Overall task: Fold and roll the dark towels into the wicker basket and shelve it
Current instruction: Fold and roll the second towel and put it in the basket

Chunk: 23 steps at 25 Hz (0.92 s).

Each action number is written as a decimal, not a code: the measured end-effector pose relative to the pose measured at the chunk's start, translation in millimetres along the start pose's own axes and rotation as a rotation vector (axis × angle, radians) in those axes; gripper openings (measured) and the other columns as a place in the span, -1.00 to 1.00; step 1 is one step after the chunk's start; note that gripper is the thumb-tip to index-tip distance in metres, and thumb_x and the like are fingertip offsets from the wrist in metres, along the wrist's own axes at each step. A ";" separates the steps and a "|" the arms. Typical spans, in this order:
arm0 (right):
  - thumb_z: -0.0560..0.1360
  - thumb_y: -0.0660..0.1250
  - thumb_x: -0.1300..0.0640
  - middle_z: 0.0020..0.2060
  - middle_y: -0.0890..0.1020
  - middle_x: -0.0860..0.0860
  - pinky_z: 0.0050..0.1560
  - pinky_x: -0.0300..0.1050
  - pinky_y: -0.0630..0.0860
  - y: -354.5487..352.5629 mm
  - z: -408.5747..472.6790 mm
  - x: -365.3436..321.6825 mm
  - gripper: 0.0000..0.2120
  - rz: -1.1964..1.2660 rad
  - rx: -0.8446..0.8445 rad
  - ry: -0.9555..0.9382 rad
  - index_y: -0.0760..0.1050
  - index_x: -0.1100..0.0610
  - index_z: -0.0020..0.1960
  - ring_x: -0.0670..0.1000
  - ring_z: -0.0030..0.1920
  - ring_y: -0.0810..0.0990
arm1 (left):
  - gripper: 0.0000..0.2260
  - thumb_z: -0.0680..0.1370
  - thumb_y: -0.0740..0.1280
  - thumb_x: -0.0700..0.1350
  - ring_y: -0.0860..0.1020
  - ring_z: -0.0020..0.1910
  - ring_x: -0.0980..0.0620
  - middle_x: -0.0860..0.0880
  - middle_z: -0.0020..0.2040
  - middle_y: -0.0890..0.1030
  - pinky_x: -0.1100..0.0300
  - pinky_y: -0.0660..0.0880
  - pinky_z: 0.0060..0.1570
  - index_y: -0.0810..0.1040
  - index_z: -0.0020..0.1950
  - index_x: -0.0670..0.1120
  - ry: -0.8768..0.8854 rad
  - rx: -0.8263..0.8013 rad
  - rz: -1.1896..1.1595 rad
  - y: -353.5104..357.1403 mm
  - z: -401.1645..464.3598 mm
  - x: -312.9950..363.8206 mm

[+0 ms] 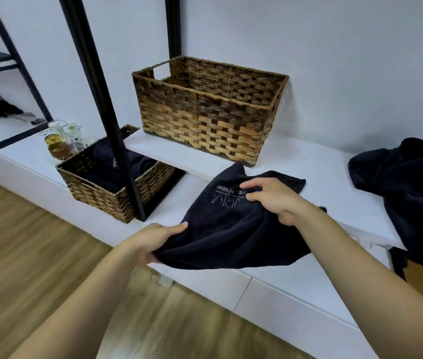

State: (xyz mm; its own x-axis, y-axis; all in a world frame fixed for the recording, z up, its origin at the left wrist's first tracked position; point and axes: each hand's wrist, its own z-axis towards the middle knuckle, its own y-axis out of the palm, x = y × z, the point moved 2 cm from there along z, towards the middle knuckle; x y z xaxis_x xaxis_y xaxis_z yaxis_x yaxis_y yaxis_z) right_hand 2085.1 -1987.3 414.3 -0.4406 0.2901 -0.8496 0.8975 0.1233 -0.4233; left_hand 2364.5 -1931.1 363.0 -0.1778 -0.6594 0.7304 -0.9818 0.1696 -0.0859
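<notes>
We count two wicker baskets, the larger [209, 110] and the smaller [113, 181], and two hands, left [157, 243] and right [272, 199].

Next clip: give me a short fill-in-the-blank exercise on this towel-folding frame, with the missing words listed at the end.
1. Both hands, the left hand and the right hand, grip one dark ____ with stitched lettering.
2. The large wicker basket on the white ledge looks ____ inside.
3. The smaller basket by the black post holds dark ____.
4. A heap of dark cloth lies to the ____ of the hands.

Missing words: towel; empty; towels; right
</notes>
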 end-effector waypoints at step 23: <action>0.56 0.30 -0.21 0.19 0.61 0.00 0.14 -0.03 0.56 131.2 36.8 -48.3 -0.57 0.324 -0.177 0.009 0.39 -0.03 0.34 0.00 0.15 0.61 | -0.62 0.54 0.41 0.19 0.58 -0.06 -0.04 -0.09 0.09 0.62 -0.01 0.54 -0.08 0.50 0.17 -0.05 0.370 0.605 -0.269 -176.5 -46.5 -18.9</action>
State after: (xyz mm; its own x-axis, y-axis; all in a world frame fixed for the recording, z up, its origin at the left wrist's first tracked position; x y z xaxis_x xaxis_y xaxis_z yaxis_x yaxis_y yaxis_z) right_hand 2223.5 -2020.0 388.2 -0.1334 0.3490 -0.9276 0.9800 0.1857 -0.0711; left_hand 2544.2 -1914.5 395.8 0.0021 -0.3145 0.9493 -0.8729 -0.4637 -0.1517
